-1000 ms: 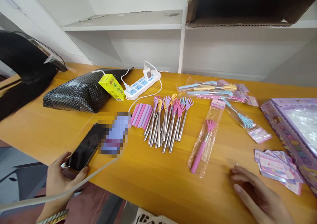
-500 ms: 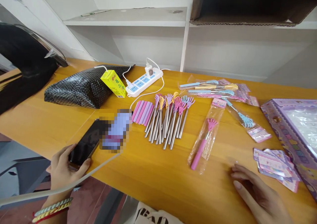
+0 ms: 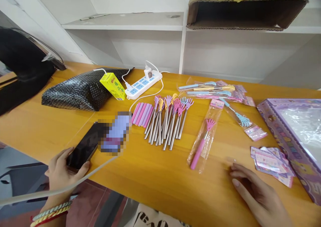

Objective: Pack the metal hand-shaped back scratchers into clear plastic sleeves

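Currently grasping one black phone [image 3: 85,146] at its near end with the left hand [image 3: 64,173], between thumb and fingers, at the left of the table [image 3: 160,173]. Showing a released, half-curled right hand [image 3: 258,193], near one bagged pink scratcher [image 3: 199,151] and just beside several overlapping cards [image 3: 271,163]. Counting, between the hands, about six loose handles [image 3: 142,114] and over ten bare-shafted scratchers [image 3: 167,123], too overlapped to number exactly. Counting farther back one bagged blue scratcher [image 3: 237,115] and at least four in a bagged pile [image 3: 213,90].
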`<state>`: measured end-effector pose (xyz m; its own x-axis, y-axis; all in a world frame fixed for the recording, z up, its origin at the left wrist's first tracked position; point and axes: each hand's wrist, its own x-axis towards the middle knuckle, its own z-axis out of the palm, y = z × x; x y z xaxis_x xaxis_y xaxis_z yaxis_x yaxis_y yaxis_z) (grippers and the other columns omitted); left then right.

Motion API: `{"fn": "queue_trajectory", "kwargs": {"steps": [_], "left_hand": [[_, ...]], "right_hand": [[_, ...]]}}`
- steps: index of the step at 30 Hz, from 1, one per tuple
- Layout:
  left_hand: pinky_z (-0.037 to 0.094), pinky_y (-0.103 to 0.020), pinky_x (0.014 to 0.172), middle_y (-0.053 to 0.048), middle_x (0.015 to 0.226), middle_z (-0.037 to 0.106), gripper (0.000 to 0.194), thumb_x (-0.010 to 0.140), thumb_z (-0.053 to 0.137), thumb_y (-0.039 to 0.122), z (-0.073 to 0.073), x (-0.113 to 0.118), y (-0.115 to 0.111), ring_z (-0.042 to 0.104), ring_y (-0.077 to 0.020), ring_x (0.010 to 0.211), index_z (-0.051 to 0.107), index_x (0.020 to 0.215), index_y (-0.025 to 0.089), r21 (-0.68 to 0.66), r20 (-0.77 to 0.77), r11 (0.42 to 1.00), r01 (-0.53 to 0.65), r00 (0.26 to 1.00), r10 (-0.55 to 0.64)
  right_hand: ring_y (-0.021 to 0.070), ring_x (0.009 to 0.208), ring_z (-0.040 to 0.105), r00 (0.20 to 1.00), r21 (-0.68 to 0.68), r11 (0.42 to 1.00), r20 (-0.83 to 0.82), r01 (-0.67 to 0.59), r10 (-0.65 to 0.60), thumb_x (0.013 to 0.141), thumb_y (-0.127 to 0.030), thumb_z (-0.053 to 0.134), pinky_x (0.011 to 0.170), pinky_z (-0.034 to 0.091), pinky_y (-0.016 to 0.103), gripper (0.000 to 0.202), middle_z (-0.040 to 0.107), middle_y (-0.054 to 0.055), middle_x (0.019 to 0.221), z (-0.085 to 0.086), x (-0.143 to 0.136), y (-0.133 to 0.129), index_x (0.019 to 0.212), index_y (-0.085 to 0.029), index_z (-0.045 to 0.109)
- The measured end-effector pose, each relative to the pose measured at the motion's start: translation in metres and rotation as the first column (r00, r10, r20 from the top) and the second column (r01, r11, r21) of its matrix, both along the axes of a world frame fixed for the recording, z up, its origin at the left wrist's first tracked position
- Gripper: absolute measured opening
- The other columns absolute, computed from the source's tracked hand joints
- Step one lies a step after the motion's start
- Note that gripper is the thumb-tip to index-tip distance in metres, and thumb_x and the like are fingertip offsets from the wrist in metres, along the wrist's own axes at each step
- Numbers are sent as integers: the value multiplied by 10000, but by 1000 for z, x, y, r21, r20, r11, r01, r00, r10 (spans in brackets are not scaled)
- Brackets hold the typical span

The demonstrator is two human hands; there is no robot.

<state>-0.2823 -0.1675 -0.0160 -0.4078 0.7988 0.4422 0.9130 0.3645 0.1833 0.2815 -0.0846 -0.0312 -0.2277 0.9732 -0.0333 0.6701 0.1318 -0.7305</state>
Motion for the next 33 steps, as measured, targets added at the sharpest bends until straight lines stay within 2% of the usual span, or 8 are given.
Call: {"fn": "queue_trajectory", "kwargs": {"steps": [8, 13, 16, 20, 23, 25, 29, 33], "left_hand": [[294, -516, 1005, -149, 1255, 503, 648, 747, 401, 578, 21, 1, 8, 441, -341, 1187, 450, 1257, 181, -169, -107, 986, -12, 994, -7], [296, -374, 1057, -115, 1375, 419, 758, 752, 439, 574, 51, -5, 47, 420, -270, 1234, 336, 1367, 144, -338, -33, 893, 297, 945, -326], [270, -368, 1075, -101, 1394, 402, 770, 751, 464, 552, 57, -6, 60, 406, -260, 1248, 312, 1385, 141, -371, 22, 857, 358, 926, -377], [414, -416, 942, -121, 1276, 513, 706, 748, 451, 547, 49, -17, 47, 526, -288, 1092, 417, 1315, 128, -261, 125, 965, 39, 992, -6], [477, -375, 838, -97, 1126, 609, 565, 771, 435, 494, 36, -29, 33, 591, -241, 929, 532, 1194, 133, -267, 363, 948, -175, 893, 267], [464, -361, 862, -86, 1120, 606, 550, 766, 452, 489, 28, -33, 29, 583, -227, 928, 544, 1184, 143, -289, 409, 949, -123, 881, 239], [380, -379, 972, -104, 1164, 541, 666, 754, 473, 532, 23, -32, 29, 508, -263, 1076, 459, 1292, 140, -324, 189, 943, 74, 982, -12], [326, -398, 1018, -129, 1179, 502, 658, 770, 453, 506, 24, -32, 31, 458, -279, 1134, 456, 1303, 120, -377, 162, 912, 162, 981, -108]], "right_hand": [[223, 1068, 573, 1000, 20, 1000, 6, -8, 7, 832, -332, 535, 935, 483, 351, 384, 612, 91, 1122, 0, 0, -1, 1193, -204, 507], [220, 1051, 582, 1000, 11, 1000, -5, 5, -5, 827, -327, 541, 924, 491, 347, 398, 616, 90, 1117, -1, 0, 0, 1203, -202, 499], [214, 1054, 581, 1000, -11, 1000, 0, 10, -10, 826, -333, 544, 925, 492, 345, 415, 614, 84, 1119, -2, 1, -2, 1218, -211, 482], [224, 1107, 551, 1000, -20, 1000, 19, -3, 3, 831, -343, 535, 972, 454, 376, 383, 591, 86, 1162, -3, 4, -2, 1192, -220, 500], [241, 1130, 538, 999, -5, 1000, 30, -12, 12, 827, -353, 537, 989, 435, 398, 355, 592, 91, 1161, -2, 5, -1, 1156, -220, 530], [246, 1130, 539, 999, -4, 1000, 31, -20, 20, 826, -358, 535, 990, 432, 404, 345, 597, 90, 1156, -1, 5, -1, 1142, -220, 538], [250, 1129, 544, 999, -3, 1000, 29, -18, 18, 822, -371, 532, 994, 429, 400, 323, 599, 82, 1158, 0, 4, -1, 1106, -220, 554], [236, 1123, 551, 1000, -7, 1000, 21, -9, 9, 817, -375, 537, 994, 433, 377, 322, 598, 69, 1167, -1, 4, -1, 1103, -228, 551]]}}
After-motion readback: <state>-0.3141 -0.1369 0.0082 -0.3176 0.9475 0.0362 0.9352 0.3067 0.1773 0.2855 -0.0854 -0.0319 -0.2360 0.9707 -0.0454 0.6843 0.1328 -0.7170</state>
